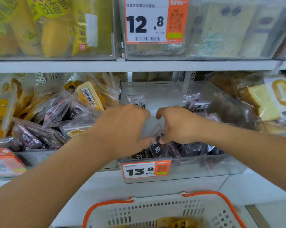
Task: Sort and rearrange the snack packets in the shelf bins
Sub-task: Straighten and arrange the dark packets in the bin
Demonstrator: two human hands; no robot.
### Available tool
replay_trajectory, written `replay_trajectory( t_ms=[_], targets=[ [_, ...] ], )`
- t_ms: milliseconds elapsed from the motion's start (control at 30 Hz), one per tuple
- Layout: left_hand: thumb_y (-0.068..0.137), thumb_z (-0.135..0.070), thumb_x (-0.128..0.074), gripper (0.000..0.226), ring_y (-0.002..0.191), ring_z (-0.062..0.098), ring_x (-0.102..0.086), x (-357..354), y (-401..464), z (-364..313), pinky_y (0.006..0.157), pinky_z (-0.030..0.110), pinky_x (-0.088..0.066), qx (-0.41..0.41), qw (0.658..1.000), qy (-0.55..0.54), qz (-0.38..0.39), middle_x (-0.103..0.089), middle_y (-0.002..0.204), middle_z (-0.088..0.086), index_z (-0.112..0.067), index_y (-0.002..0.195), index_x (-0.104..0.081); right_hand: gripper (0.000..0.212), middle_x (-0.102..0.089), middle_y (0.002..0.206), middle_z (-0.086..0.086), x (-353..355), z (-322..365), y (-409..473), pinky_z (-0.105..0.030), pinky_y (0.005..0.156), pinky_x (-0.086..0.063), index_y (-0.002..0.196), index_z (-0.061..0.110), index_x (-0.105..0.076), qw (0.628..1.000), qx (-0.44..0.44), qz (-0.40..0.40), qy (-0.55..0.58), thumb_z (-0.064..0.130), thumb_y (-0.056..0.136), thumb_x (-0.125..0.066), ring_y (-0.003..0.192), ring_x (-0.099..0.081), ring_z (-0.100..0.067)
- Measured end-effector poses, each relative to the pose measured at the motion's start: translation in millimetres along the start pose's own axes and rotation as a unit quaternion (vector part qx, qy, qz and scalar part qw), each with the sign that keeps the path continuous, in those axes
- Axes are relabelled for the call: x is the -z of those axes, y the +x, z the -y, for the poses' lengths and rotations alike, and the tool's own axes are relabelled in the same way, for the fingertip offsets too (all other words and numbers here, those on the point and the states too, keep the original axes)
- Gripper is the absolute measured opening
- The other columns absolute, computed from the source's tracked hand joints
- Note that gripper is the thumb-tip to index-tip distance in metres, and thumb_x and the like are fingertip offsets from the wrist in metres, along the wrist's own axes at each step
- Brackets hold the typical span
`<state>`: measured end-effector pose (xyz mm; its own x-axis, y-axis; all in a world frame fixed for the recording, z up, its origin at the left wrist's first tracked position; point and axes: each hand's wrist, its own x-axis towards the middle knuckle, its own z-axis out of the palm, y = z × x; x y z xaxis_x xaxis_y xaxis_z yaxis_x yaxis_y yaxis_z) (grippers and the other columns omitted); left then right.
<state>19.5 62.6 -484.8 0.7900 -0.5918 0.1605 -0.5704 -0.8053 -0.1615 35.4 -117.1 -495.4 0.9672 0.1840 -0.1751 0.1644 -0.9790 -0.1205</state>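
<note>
Left hand (122, 129) and right hand (178, 125) side by side inside the middle clear bin (204, 168), fingers curled downward, thumbs nearly meeting over the dark purple snack packets (160, 148) at the bin's front; whether the fingertips actually pinch a packet or only press on the pile cannot be told, the tips being hidden behind the knuckles. Packets small, clear-wrapped, dark purple with white lettering, packed in a row against the front wall just behind the 13.8 price tag (146, 170). Two more purple packets standing apart farther back, one at rear left (136, 100) and one at rear right (196, 102), with bare bin floor between and behind the hands. Left neighbouring bin (32, 155) heaped with a mix of purple packets and yellow packets (89, 94), too many and too overlapped to count. Right neighbouring bin holding pale bread-like packs (267, 102), blurred. Shelf edge (139, 65) running across above the bins, leaving limited headroom over both wrists; upper bins above it, one carrying a 12.8 price tag (147, 22). One white basket with orange handles (163, 209) below the forearms, with yellowish goods lying inside.
</note>
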Motion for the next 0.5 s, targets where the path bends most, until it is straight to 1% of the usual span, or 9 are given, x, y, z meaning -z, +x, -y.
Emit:
replay_trajectory(
  t_ms=[67, 133, 167, 233, 300, 333, 400, 433, 500],
  targets=[
    [0.073, -0.075, -0.064, 0.074, 0.1, 0.02, -0.059, -4.3, 12.1, -1.5, 0.081, 0.038, -0.054, 0.04, 0.997, -0.052, 0.051, -0.062, 0.113, -0.003, -0.025, 0.124, -0.047, 0.061, -0.06, 0.09, -0.005, -3.3, -5.5, 2.3, -0.035, 0.075, -0.056, 0.125, 0.012, -0.057, 0.976, -0.025, -0.007, 0.216, 0.01, 0.072, -0.088, 0.084, -0.063, -0.025],
    [0.066, -0.071, -0.075, 0.088, 0.103, 0.022, -0.059, -10.3, 23.2, -0.4, 0.084, 0.04, -0.053, 0.062, 0.99, -0.089, 0.095, -0.061, 0.117, -0.002, -0.022, 0.131, -0.042, 0.052, -0.062, 0.077, -0.008, 2.8, -16.7, -0.6, -0.041, 0.075, -0.062, 0.118, 0.008, -0.062, 0.904, -0.016, -0.004, 0.427, -0.009, 0.073, -0.082, 0.074, -0.068, -0.024],
    [0.066, -0.064, -0.08, 0.085, 0.101, 0.021, -0.06, -11.8, 28.0, 1.7, 0.084, 0.038, -0.053, 0.071, 0.984, -0.13, 0.096, -0.062, 0.115, -0.002, -0.02, 0.129, -0.045, 0.048, -0.063, 0.071, -0.007, 5.8, -23.5, -4.2, -0.039, 0.073, -0.063, 0.114, 0.007, -0.064, 0.87, 0.005, -0.029, 0.492, -0.012, 0.073, -0.08, 0.07, -0.068, -0.022],
    [0.065, -0.046, -0.089, 0.063, 0.089, 0.018, -0.061, -8.2, 35.8, 7.4, 0.079, 0.03, -0.052, 0.093, 0.962, -0.253, 0.056, -0.066, 0.099, -0.001, -0.017, 0.11, -0.057, 0.042, -0.065, 0.069, -0.004, 9.9, -30.7, -9.2, -0.033, 0.063, -0.061, 0.111, 0.008, -0.067, 0.832, 0.056, -0.091, 0.545, -0.008, 0.075, -0.081, 0.066, -0.067, -0.016],
    [0.068, -0.026, -0.091, 0.033, 0.074, 0.014, -0.06, -1.3, 42.1, 17.0, 0.068, 0.023, -0.047, 0.1, 0.951, -0.292, -0.022, -0.067, 0.083, 0.0, -0.02, 0.086, -0.064, 0.04, -0.07, 0.074, -0.004, 9.5, -36.2, -5.6, -0.04, 0.07, -0.063, 0.112, 0.011, -0.066, 0.842, 0.069, -0.113, 0.524, -0.002, 0.078, -0.081, 0.07, -0.069, -0.018],
    [0.072, -0.017, -0.088, 0.025, 0.072, 0.014, -0.062, 2.4, 45.2, 21.3, 0.066, 0.022, -0.048, 0.107, 0.958, -0.258, -0.059, -0.067, 0.08, 0.0, -0.022, 0.079, -0.065, 0.04, -0.073, 0.08, -0.006, 8.4, -39.0, -0.9, -0.046, 0.076, -0.063, 0.116, 0.011, -0.065, 0.87, 0.057, -0.112, 0.477, 0.003, 0.08, -0.082, 0.075, -0.07, -0.021],
    [0.078, -0.004, -0.076, 0.024, 0.079, 0.022, -0.065, 7.1, 53.7, 27.9, 0.072, 0.032, -0.055, 0.112, 0.977, -0.14, -0.116, -0.067, 0.084, 0.001, -0.026, 0.077, -0.067, 0.047, -0.074, 0.098, -0.016, 8.2, -38.2, 10.9, -0.048, 0.086, -0.059, 0.122, 0.003, -0.065, 0.959, 0.013, -0.088, 0.268, 0.024, 0.083, -0.082, 0.089, -0.071, -0.029],
    [0.08, -0.002, -0.071, 0.024, 0.082, 0.027, -0.065, 7.9, 57.9, 27.8, 0.073, 0.037, -0.055, 0.112, 0.982, -0.086, -0.123, -0.067, 0.087, 0.003, -0.025, 0.078, -0.068, 0.053, -0.072, 0.106, -0.019, 8.7, -32.4, 14.6, -0.045, 0.089, -0.057, 0.118, 0.0, -0.068, 0.987, 0.001, -0.067, 0.149, 0.037, 0.083, -0.08, 0.096, -0.07, -0.031],
    [0.082, -0.003, -0.067, 0.02, 0.087, 0.031, -0.065, 4.5, 66.4, 24.4, 0.069, 0.037, -0.051, 0.116, 0.987, 0.017, -0.112, -0.067, 0.094, 0.005, -0.023, 0.085, -0.071, 0.061, -0.071, 0.114, -0.015, 5.2, -10.1, 19.2, -0.037, 0.089, -0.055, 0.112, 0.002, -0.072, 1.0, 0.026, -0.013, 0.008, 0.054, 0.081, -0.075, 0.103, -0.066, -0.03]
  ],
)
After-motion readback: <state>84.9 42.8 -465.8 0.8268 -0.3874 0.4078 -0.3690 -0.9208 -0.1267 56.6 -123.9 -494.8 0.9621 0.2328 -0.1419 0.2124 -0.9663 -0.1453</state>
